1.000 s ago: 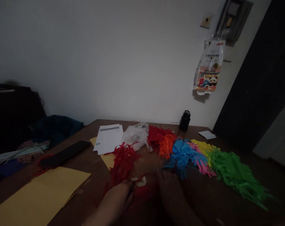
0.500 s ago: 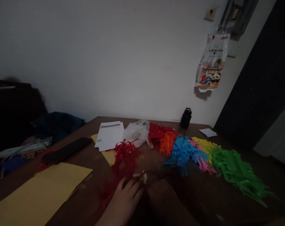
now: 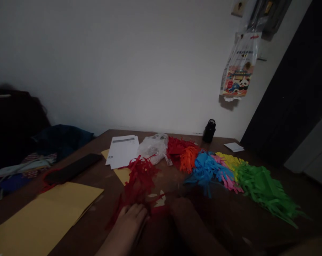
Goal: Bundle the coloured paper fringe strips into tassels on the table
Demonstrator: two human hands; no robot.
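- Showed a bare left hand (image 3: 134, 215), nearer the desk's (image 3: 238, 213) left edge, with slender fingers (image 3: 141, 209) and rounded knuckles.
- Widened from the wrist into a bare, smooth-outlined left forearm (image 3: 116, 241).
- Included a bare right hand (image 3: 180, 206), farther from that edge, blurred and deep in shadow.
- Tapered toward the wrist along a bare, shadowed right forearm (image 3: 196, 234).

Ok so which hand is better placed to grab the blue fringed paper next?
Probably your right hand: the blue fringed paper lies beyond it, slightly to the right. Your left hand is farther away, by the red strips.
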